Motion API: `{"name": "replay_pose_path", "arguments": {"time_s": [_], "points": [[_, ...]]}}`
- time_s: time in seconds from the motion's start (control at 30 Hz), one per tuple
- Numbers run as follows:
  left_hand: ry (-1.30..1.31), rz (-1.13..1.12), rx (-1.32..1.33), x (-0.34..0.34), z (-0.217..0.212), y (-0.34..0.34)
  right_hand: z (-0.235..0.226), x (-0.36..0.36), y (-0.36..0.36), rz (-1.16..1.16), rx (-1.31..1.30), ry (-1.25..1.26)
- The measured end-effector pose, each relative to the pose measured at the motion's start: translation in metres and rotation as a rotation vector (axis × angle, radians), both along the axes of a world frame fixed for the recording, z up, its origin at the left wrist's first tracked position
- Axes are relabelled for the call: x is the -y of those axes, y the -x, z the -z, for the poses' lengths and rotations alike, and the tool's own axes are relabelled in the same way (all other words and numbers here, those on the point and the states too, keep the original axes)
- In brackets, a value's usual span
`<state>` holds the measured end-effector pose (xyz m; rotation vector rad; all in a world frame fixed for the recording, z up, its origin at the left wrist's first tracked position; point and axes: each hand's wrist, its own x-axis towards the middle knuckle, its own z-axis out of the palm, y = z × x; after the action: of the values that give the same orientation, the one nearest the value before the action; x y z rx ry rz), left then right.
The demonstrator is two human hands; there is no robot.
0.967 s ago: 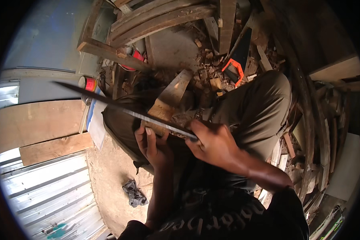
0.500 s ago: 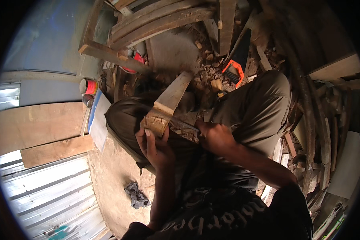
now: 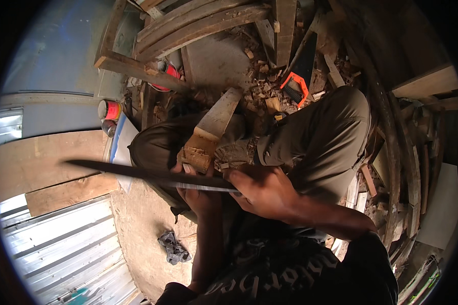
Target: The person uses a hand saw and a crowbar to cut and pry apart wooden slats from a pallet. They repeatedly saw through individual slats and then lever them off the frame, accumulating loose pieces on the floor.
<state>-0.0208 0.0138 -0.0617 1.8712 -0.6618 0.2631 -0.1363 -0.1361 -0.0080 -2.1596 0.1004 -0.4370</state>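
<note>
My left hand [image 3: 196, 195] grips the lower end of a piece of wood [image 3: 211, 127]. Its far part is pale and flat; its near end is brown and roughly cut. My right hand [image 3: 264, 190] is closed round the handle of a machete [image 3: 152, 174], and the handle is hidden in the fist. The long dark blade points left, passing over the fingers of my left hand and in front of the near end of the wood, apart from the cut area.
An orange-handled handsaw [image 3: 297, 89] lies among wood chips beyond my knees. Wooden beams [image 3: 203, 30] are stacked at the far side. Paint tins [image 3: 109, 109] stand at the left, near plywood. A crumpled dark cloth [image 3: 173, 248] lies lower left; more planks [image 3: 397, 168] line the right.
The machete has come off the wood's notch and swung toward me, its blade now stretching left. My right hand has moved nearer and slightly left. The wood stays almost in place.
</note>
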Motion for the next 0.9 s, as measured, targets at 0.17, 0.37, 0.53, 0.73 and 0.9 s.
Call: {"name": "replay_pose_path", "arguments": {"time_s": [0.17, 0.37, 0.53, 0.73, 0.9], "points": [[0.305, -0.033, -0.318, 0.019, -0.021, 0.014, 0.047, 0.015, -0.008, 0.093, -0.296, 0.043], [-0.095, -0.048, -0.032, 0.006, -0.013, 0.006, 0.020, 0.005, 0.004, 0.018, -0.169, -0.032], [0.363, 0.037, -0.467, 0.011, -0.009, 0.008, 0.016, 0.010, 0.000, -0.001, -0.198, 0.045], [0.716, -0.028, -0.749, 0.021, -0.022, 0.012, 0.035, 0.024, -0.014, 0.029, -0.473, 0.087], [0.097, 0.037, -0.293, 0.004, 0.000, 0.005, 0.019, 0.008, -0.002, 0.017, -0.103, 0.122]]}}
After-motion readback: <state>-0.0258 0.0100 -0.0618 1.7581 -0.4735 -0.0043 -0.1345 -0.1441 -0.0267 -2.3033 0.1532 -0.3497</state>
